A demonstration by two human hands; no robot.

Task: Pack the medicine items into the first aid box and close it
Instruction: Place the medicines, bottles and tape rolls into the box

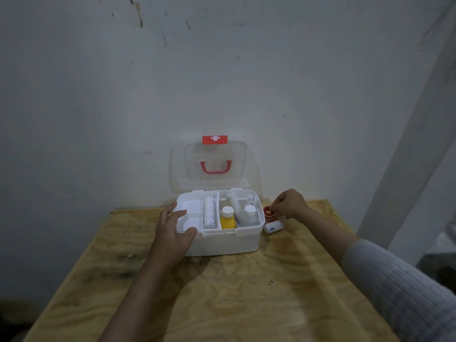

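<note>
A white first aid box (222,243) stands open on the wooden table, its clear lid (185,166) with a red handle upright against the wall. Inside lie a white bandage roll (209,214), a yellow bottle (228,218), a white bottle (248,213) and a white tube (233,202). My left hand (172,230) grips the box's front left corner, thumb on the rim and fingers over the inner tray. To the right of the box, my right hand (288,203) pinches a small red round item (267,212). Below it, a white bandage roll (272,227) lies on the table.
The table (222,292) stands against a stained white wall. Its right edge runs next to a white slanted post (407,156). Bare wood stretches in front of the box towards me.
</note>
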